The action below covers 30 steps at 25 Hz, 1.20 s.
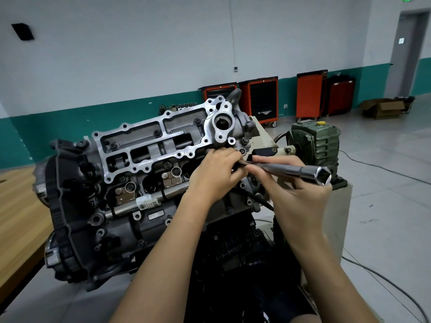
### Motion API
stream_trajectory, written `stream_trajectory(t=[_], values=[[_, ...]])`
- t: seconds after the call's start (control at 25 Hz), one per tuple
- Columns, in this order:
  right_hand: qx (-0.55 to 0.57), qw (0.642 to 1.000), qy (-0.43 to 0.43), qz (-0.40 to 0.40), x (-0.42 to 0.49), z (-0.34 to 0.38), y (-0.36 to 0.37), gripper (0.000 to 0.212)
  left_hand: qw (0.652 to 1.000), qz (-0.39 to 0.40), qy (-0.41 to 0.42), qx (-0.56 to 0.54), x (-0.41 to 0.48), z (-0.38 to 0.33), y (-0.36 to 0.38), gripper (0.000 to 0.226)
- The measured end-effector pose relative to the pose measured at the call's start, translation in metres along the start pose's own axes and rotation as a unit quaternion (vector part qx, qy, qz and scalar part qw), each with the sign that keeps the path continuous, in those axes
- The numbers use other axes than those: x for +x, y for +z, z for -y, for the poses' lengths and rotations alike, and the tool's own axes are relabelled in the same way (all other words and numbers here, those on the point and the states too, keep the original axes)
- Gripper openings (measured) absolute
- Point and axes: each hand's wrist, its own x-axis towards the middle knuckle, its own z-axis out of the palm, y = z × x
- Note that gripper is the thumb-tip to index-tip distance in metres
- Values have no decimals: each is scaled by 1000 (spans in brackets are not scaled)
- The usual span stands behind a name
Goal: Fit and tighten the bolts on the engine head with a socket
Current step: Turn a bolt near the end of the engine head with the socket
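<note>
The engine head (149,145) lies tilted on a stand, its silver cover frame facing me with several dark bolts (157,133) seated in it. My right hand (286,185) holds a long chrome socket tool (300,171) across its fingers, the hexagonal open end pointing right toward me. My left hand (214,173) is curled at the head's right end, its fingertips meeting the tool's thin dark end beside a bolt hole (242,151). What the left fingers pinch is hidden.
A green gearbox (319,141) sits right of the head on the stand. A wooden bench (21,206) lies at left. Red tool cabinets (263,99) line the far wall, with cardboard boxes (382,108) and cables on the grey floor.
</note>
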Motion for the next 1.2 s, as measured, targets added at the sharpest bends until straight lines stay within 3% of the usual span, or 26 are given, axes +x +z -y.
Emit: stream_trajectory(t=[0.08,0.2,0.4,0.6,0.8,0.88,1.0,1.2], values=[[11,1000,21,19,-4,2,1,25,1000,2,2,4,1,1,1,17],[-1,997,-21,74,-8,2,3,20,1000,4,-3,6,1,2,1,22],[7,1000,10,15,1,2,2,22,1000,0,1,0,1,1,0,20],[-17,998,-29,52,-8,4,4,20,1000,12,-5,4,1,2,0,32],[5,1000,7,4,0,3,1,18,1000,3,0,-2,1,2,1,20],[15,999,21,23,-3,7,3,19,1000,4,3,-2,1,3,2,21],[-24,997,-23,67,-8,4,3,18,1000,6,-1,-1,1,3,1,25],[-12,1000,2,9,0,4,2,18,1000,6,-2,-2,0,1,0,28]])
